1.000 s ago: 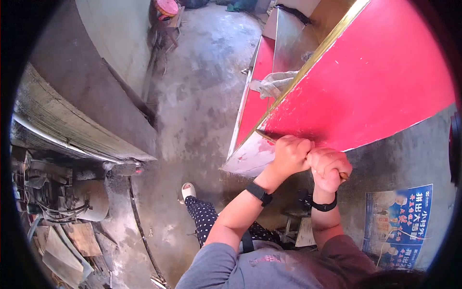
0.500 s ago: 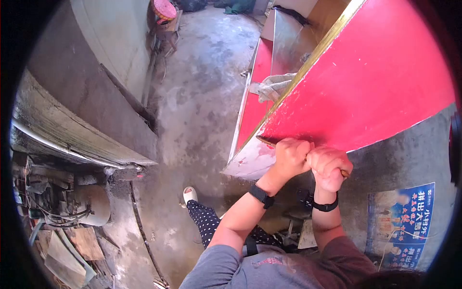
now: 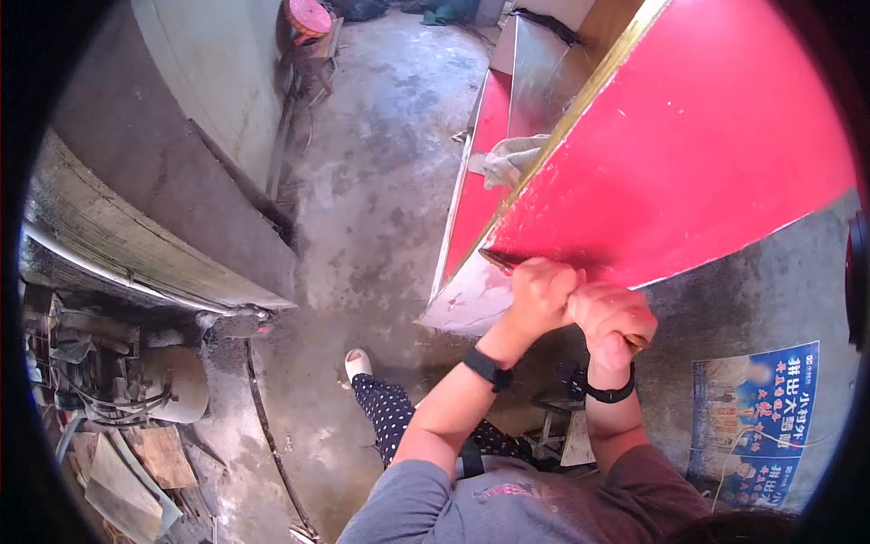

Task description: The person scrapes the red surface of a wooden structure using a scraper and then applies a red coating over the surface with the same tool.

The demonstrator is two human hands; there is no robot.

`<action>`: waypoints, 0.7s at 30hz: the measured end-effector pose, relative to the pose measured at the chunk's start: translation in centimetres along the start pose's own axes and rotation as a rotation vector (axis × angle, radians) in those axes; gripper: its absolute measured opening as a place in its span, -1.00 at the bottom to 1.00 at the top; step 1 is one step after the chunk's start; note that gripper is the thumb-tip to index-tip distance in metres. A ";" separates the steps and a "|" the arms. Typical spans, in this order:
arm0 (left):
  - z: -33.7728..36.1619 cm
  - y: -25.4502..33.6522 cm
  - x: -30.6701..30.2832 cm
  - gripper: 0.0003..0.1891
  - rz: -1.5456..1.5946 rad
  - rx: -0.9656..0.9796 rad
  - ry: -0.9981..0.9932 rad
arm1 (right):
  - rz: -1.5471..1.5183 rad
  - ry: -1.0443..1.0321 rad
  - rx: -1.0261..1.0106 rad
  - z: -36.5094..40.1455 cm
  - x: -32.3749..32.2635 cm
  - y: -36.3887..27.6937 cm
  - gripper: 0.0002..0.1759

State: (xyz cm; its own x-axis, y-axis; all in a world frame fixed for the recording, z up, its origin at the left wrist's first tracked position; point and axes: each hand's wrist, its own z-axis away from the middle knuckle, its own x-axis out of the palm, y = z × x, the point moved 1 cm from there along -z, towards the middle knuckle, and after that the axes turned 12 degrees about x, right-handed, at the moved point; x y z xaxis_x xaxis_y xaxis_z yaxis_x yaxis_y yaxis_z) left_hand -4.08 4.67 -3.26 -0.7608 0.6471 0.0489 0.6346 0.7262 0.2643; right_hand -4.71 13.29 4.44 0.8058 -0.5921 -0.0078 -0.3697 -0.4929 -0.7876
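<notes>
My left hand (image 3: 542,295) is closed round the front part of a long scraper-like tool. Behind it, my right hand (image 3: 614,317) grips the rear, and the brownish handle end pokes out below that fist. The dark blade of the scraper (image 3: 494,261) lies against the lower corner of a large red panel (image 3: 707,136). Left of and below the blade, the panel's corner is a patchy white (image 3: 467,297), while the surface above is still red. Both fists hide the tool's middle. A gold-coloured edge strip (image 3: 580,113) runs along the panel's left side.
A greyish-white cloth or glove (image 3: 509,161) hangs behind the panel's edge, near another red panel (image 3: 469,213). On the left stand a curved wall (image 3: 172,218) and cluttered machinery (image 3: 127,381) with boards. A blue poster (image 3: 757,417) is at right. The concrete floor (image 3: 381,154) has damp patches.
Both fists and the tool have shifted slightly left, with the blade tip a little higher on the panel. The cloth or glove behind the edge has changed position slightly.
</notes>
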 end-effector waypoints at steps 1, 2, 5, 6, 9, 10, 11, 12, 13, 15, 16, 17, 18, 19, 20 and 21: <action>-0.3 0.4 -0.4 -0.77 0.023 0.011 -0.004 | 0.061 -0.047 0.002 0.0 0.4 -0.7 -0.62; -0.9 0.6 -0.7 -0.76 0.043 0.030 -0.005 | 0.121 -0.099 -0.003 -0.3 0.9 -1.4 -0.69; -3.4 2.0 -0.4 -0.76 0.103 0.083 0.028 | 0.140 -0.091 -0.086 -1.1 1.9 -4.0 -0.72; -3.5 2.1 -0.3 -0.76 0.102 0.090 0.027 | 0.124 -0.061 -0.101 -1.2 2.0 -4.4 -0.72; -2.4 1.2 0.1 -0.75 0.071 0.075 -0.003 | 0.136 0.003 -0.094 -0.4 0.4 -2.0 -0.67; -1.3 0.5 0.1 -0.74 0.025 0.042 -0.017 | 0.170 0.042 -0.060 0.2 -0.1 -0.6 -0.63; -0.2 0.1 0.2 -0.73 -0.022 0.010 -0.032 | 0.192 0.163 -0.022 0.9 -0.6 0.9 -0.61; 0.0 0.2 -0.1 -0.73 -0.022 0.010 -0.036 | 0.190 0.166 -0.023 0.9 -0.4 0.9 -0.61; 0.1 0.1 -0.2 -0.72 -0.017 0.010 -0.044 | 0.125 0.058 -0.009 0.6 -0.2 0.7 -0.69; -0.5 0.6 -0.7 -0.72 0.043 0.016 -0.034 | 0.138 -0.064 -0.040 0.4 0.6 -0.7 -0.78; -1.5 1.2 -1.0 -0.72 0.043 0.013 -0.037 | 0.136 -0.061 -0.036 0.2 1.2 -1.7 -0.78; -2.4 1.9 -1.2 -0.73 0.076 0.061 -0.052 | 0.152 -0.065 -0.104 0.3 1.8 -2.9 -0.76; -2.8 2.2 -1.2 -0.74 0.108 0.112 -0.064 | 0.168 -0.071 -0.175 0.3 2.2 -3.6 -0.75; -2.6 2.0 -1.1 -0.74 0.108 0.107 -0.062 | 0.122 -0.093 -0.160 0.1 2.1 -3.8 -0.71; -2.3 1.6 -1.0 -0.75 0.090 0.096 -0.062 | 0.124 -0.095 -0.158 0.2 2.0 -3.4 -0.71; -1.8 1.2 -0.9 -0.76 0.071 0.087 -0.061 | 0.176 0.017 -0.124 0.5 1.6 -2.4 -0.67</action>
State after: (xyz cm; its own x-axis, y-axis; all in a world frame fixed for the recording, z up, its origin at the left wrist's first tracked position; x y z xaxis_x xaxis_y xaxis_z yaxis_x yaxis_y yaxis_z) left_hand -2.91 4.55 -1.25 -0.7055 0.7087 0.0053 0.6982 0.6937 0.1771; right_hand -2.29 13.82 5.98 0.7163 -0.6860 -0.1279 -0.5592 -0.4546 -0.6933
